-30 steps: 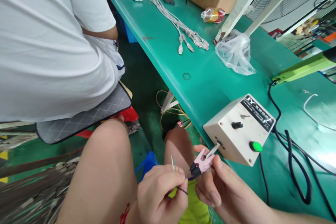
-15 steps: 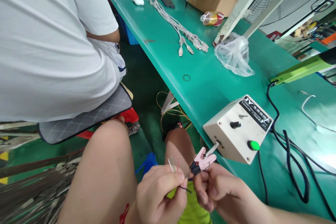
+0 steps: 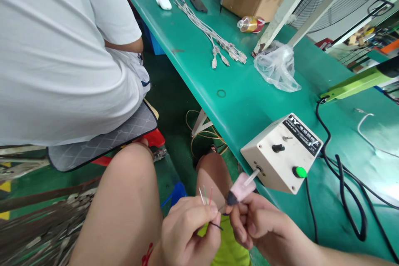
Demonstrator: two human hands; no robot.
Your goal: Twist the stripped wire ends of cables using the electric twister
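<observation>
Thin stripped-back wires, white, green and red (image 3: 205, 196), stick up from between the fingertips of my left hand (image 3: 191, 226), with a dark strand pointing right. This hand is closed in a pinch on them. A fine strand runs from it to the black tip of a pink clip (image 3: 242, 188), which is blurred on the metal shaft (image 3: 252, 177) of a beige box machine (image 3: 282, 153). Just below the clip, my right hand (image 3: 254, 220) has its fingers curled together. Whatever it may hold is hidden.
A person in a white shirt (image 3: 62, 70) sits at the left. On the green table (image 3: 199, 75) lie grey USB cables (image 3: 212, 29), a plastic bag (image 3: 279, 66), a bottle (image 3: 251, 24) and a phone (image 3: 198, 4). Black cables (image 3: 343, 183) loop right of the machine.
The pink clip was sharp with its arms apart; now it is smeared by spinning about the shaft. Both hands have stayed nearly in place.
</observation>
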